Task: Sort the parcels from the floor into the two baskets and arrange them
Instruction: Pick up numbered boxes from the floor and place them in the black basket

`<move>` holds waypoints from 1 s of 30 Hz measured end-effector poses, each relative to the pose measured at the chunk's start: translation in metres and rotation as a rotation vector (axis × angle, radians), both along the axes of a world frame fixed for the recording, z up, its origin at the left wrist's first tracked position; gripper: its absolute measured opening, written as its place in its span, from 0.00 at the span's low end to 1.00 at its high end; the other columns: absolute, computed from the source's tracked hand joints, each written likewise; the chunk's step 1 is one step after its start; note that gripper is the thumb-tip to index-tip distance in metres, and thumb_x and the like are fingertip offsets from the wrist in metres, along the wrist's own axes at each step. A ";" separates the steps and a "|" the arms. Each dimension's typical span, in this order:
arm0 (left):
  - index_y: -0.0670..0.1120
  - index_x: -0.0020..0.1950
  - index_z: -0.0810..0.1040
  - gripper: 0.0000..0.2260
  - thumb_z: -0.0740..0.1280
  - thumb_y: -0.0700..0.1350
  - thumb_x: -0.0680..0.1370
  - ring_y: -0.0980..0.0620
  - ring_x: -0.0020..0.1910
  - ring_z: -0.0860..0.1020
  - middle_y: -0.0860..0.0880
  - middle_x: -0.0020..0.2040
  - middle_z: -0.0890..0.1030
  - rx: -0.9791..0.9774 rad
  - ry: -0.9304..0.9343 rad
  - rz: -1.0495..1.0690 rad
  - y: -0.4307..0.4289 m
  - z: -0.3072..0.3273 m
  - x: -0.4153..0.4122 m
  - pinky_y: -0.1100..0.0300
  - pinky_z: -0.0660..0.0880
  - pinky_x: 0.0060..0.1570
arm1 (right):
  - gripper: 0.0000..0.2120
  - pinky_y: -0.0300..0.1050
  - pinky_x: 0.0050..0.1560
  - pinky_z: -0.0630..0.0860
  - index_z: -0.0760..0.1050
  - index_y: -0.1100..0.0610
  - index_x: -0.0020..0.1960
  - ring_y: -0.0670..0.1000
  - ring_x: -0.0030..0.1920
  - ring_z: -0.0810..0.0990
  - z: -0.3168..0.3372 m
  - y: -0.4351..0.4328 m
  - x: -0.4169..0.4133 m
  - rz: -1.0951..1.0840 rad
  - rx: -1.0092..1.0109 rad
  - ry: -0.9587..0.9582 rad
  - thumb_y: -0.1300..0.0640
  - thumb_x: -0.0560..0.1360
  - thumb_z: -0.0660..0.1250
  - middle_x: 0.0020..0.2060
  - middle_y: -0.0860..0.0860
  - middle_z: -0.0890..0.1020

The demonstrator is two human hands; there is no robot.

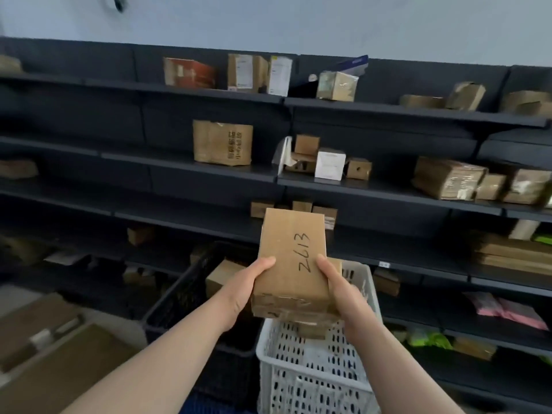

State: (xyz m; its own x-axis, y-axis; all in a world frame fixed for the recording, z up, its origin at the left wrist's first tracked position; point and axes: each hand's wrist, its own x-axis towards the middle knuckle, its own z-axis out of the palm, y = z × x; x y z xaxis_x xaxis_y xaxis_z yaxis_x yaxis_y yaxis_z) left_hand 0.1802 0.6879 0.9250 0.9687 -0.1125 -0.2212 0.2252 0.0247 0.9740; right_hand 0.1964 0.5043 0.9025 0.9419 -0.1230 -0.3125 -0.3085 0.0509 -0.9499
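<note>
You're holding a cardboard parcel up in front of you, "2613" scribbled on top in black pen. Both hands grip its near end: left hand curled round the left edge, right hand round the right edge, thumbs on top. It's in the air right over the white basket. The black basket sits just left of that one, with a brown box inside. Behind them are dark shelves with boxes scattered around, and flat cartons lie at lower left.
</note>
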 end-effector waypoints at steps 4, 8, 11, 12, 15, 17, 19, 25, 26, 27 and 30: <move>0.53 0.53 0.80 0.13 0.65 0.59 0.76 0.51 0.50 0.80 0.51 0.50 0.84 0.032 0.077 0.085 0.088 -0.009 0.018 0.57 0.74 0.51 | 0.53 0.54 0.56 0.79 0.77 0.53 0.63 0.56 0.51 0.84 -0.016 0.088 0.028 0.063 0.052 0.065 0.23 0.46 0.74 0.52 0.53 0.85; 0.54 0.53 0.80 0.14 0.65 0.61 0.76 0.49 0.53 0.79 0.50 0.52 0.84 0.063 0.158 0.094 0.144 -0.026 0.042 0.54 0.72 0.60 | 0.47 0.50 0.49 0.80 0.76 0.54 0.63 0.57 0.51 0.84 -0.036 0.144 0.052 0.110 0.063 0.129 0.25 0.55 0.73 0.53 0.55 0.84; 0.54 0.54 0.79 0.14 0.64 0.62 0.76 0.48 0.54 0.79 0.49 0.53 0.83 0.080 0.210 0.108 0.169 -0.047 0.067 0.53 0.72 0.60 | 0.36 0.51 0.50 0.79 0.76 0.55 0.63 0.57 0.52 0.82 -0.054 0.165 0.073 0.118 0.079 0.174 0.32 0.65 0.72 0.54 0.56 0.83; 0.54 0.54 0.79 0.15 0.64 0.62 0.76 0.48 0.54 0.79 0.48 0.53 0.83 0.078 0.225 0.116 0.174 -0.056 0.076 0.52 0.72 0.61 | 0.37 0.52 0.54 0.79 0.76 0.55 0.63 0.57 0.52 0.82 -0.061 0.171 0.081 0.119 0.071 0.187 0.31 0.63 0.72 0.54 0.55 0.83; 0.52 0.55 0.79 0.17 0.65 0.62 0.75 0.46 0.55 0.79 0.46 0.53 0.83 0.079 0.280 0.137 0.186 -0.083 0.104 0.48 0.71 0.64 | 0.51 0.55 0.60 0.77 0.75 0.53 0.63 0.57 0.53 0.81 -0.089 0.185 0.109 0.109 0.040 0.244 0.24 0.48 0.73 0.54 0.54 0.82; 0.51 0.55 0.79 0.18 0.65 0.62 0.75 0.45 0.55 0.78 0.45 0.53 0.83 0.080 0.320 0.150 0.191 -0.100 0.124 0.46 0.71 0.65 | 0.56 0.56 0.60 0.77 0.75 0.52 0.64 0.57 0.54 0.81 -0.111 0.191 0.131 0.092 0.028 0.299 0.23 0.43 0.74 0.55 0.53 0.82; 0.50 0.56 0.79 0.20 0.66 0.63 0.73 0.44 0.55 0.79 0.44 0.53 0.83 0.080 0.365 0.165 0.196 -0.118 0.145 0.45 0.71 0.65 | 0.56 0.56 0.60 0.77 0.74 0.53 0.65 0.57 0.54 0.82 -0.130 0.196 0.150 0.100 0.048 0.336 0.24 0.43 0.74 0.55 0.54 0.82; 0.47 0.54 0.79 0.15 0.64 0.56 0.76 0.42 0.53 0.80 0.42 0.52 0.83 0.090 0.508 0.217 0.205 -0.170 0.197 0.48 0.73 0.61 | 0.50 0.54 0.60 0.76 0.74 0.54 0.66 0.56 0.54 0.80 -0.184 0.204 0.193 0.194 0.068 0.445 0.28 0.51 0.76 0.55 0.54 0.82; 0.47 0.54 0.79 0.14 0.63 0.55 0.77 0.42 0.52 0.79 0.41 0.52 0.83 0.097 0.523 0.221 0.205 -0.176 0.200 0.50 0.74 0.58 | 0.48 0.53 0.59 0.76 0.75 0.54 0.65 0.56 0.54 0.80 -0.190 0.204 0.195 0.219 0.061 0.458 0.29 0.53 0.76 0.55 0.53 0.82; 0.46 0.54 0.79 0.13 0.62 0.53 0.78 0.42 0.50 0.79 0.42 0.51 0.82 0.103 0.536 0.221 0.205 -0.183 0.205 0.53 0.75 0.53 | 0.43 0.52 0.57 0.76 0.76 0.54 0.64 0.56 0.54 0.80 -0.196 0.204 0.200 0.240 0.052 0.473 0.30 0.56 0.76 0.55 0.53 0.82; 0.45 0.53 0.78 0.12 0.61 0.51 0.78 0.43 0.48 0.79 0.41 0.51 0.82 0.092 0.605 0.223 0.208 -0.206 0.219 0.54 0.73 0.48 | 0.34 0.49 0.50 0.74 0.77 0.54 0.63 0.55 0.55 0.79 -0.214 0.204 0.214 0.276 0.041 0.542 0.35 0.65 0.74 0.55 0.54 0.82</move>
